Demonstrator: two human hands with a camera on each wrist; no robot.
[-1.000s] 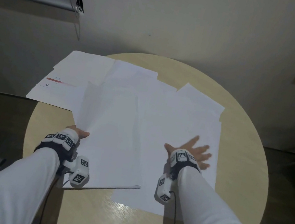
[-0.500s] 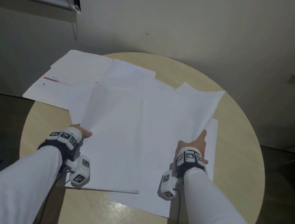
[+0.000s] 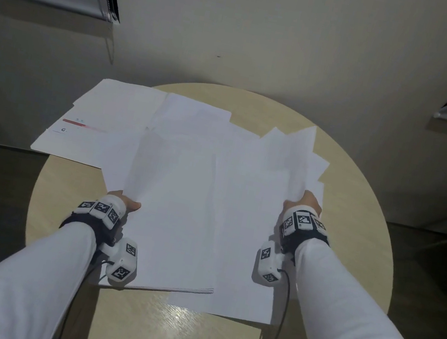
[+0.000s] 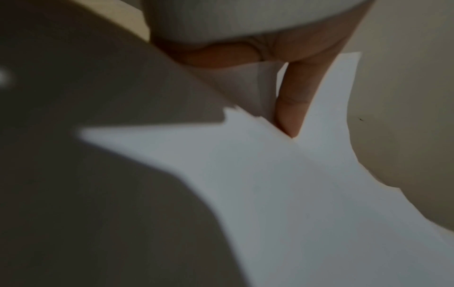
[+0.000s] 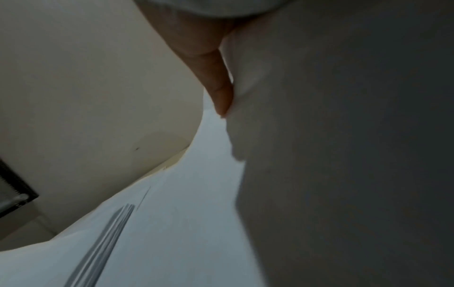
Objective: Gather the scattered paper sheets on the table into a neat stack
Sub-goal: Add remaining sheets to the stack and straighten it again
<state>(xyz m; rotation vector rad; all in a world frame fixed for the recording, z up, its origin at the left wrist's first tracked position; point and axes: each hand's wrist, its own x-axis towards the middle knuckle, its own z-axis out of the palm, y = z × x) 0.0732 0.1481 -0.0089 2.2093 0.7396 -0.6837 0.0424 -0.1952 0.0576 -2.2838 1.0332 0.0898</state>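
On the round wooden table (image 3: 351, 251), left hand (image 3: 128, 204) grips the white paper stack (image 3: 174, 235), right hand (image 3: 307, 202) apparently pinches the loose white sheet (image 3: 283, 162) lying rightward.

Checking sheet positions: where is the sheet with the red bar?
In the head view the sheet with the red bar lies far left, overhanging the round table, partly under the white sheets.

We saw a dim room, the brightest patch a glare spot on the near edge of the table (image 3: 181, 316), lit from above. The paper sheets (image 3: 180, 206) glowed pale against dark corners. Straight lines bowed at the head view's edges. Both wrist views were blurred, murky and heavily shadowed.
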